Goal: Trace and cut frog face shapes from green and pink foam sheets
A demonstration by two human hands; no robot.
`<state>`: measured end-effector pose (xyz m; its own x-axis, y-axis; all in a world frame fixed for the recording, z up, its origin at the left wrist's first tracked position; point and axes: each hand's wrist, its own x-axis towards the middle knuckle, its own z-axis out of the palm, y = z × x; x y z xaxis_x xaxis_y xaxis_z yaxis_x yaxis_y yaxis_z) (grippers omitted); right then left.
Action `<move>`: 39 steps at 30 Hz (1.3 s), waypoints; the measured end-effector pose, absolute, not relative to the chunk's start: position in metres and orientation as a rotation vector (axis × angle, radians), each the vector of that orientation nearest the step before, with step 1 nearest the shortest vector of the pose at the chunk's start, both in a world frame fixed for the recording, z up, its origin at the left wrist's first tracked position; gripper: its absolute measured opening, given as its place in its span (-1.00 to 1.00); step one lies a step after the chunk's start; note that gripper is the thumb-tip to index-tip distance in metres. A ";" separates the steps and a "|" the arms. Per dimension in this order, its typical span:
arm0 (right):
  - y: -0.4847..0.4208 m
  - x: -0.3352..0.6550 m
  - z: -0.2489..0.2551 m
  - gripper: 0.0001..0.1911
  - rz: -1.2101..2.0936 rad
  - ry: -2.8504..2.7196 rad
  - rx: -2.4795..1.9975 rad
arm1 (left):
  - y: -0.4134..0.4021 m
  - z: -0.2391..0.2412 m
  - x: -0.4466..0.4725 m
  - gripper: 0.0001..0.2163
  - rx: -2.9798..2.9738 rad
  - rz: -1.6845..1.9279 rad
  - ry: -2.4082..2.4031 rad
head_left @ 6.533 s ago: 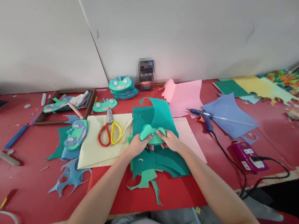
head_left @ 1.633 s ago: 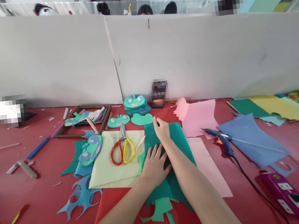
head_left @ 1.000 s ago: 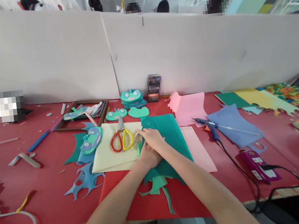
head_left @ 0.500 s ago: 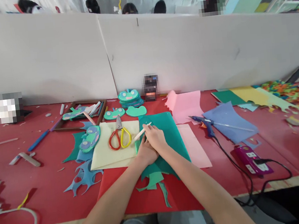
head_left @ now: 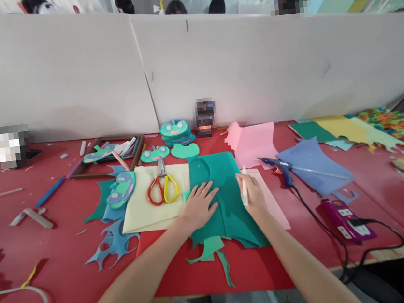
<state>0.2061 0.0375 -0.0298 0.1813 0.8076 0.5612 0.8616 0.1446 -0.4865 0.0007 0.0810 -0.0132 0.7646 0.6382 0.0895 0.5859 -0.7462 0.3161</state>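
A teal sheet [head_left: 226, 168] is lying near the middle of the red surface [head_left: 73, 273]. The left hand [head_left: 200, 204] is resting flat on it, grip open and fingers spread. At the sheet's right edge, the right hand [head_left: 255, 196] is gripping a white pen [head_left: 245, 195]. Left of the sheet, scissors [head_left: 161, 171] are lying on cream felt [head_left: 139, 212]; beyond it, a green cutout [head_left: 185, 150] is lying; farther right, a glue gun [head_left: 283, 171] is resting.

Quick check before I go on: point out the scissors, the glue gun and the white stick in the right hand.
Scissors [head_left: 162, 172]: head view, on the metal just above the handles.
Glue gun [head_left: 284, 168]: head view, where barrel meets handle.
White stick [head_left: 245, 194]: head view, on its shaft.
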 end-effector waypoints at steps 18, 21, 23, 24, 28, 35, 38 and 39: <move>0.026 0.215 -0.038 -0.80 0.010 -1.361 -1.797 | 0.118 -0.039 -0.013 -0.59 1.688 1.179 1.110; 0.025 0.220 -0.042 -0.81 0.112 -1.319 -1.732 | 0.116 -0.025 -0.019 -0.64 1.713 1.189 1.136; 0.024 0.223 -0.043 -0.83 0.162 -1.291 -1.696 | 0.110 -0.013 -0.028 -0.72 1.831 1.173 1.198; 0.024 0.224 -0.044 -0.84 0.175 -1.277 -1.676 | 0.106 -0.008 -0.033 -0.76 1.888 1.163 1.273; 0.023 0.226 -0.043 -0.85 0.164 -1.203 -1.599 | 0.094 0.001 -0.054 -0.83 1.947 0.826 1.553; 0.025 0.231 -0.049 -0.79 0.287 -0.995 -1.508 | 0.092 -0.007 -0.059 -0.72 1.810 0.582 1.404; 0.025 0.233 -0.051 -0.75 0.401 -0.932 -1.462 | 0.096 -0.010 -0.059 -0.71 1.696 0.607 1.320; 0.025 0.233 -0.051 -0.73 0.449 -0.915 -1.445 | 0.097 -0.011 -0.059 -0.70 1.668 0.606 1.300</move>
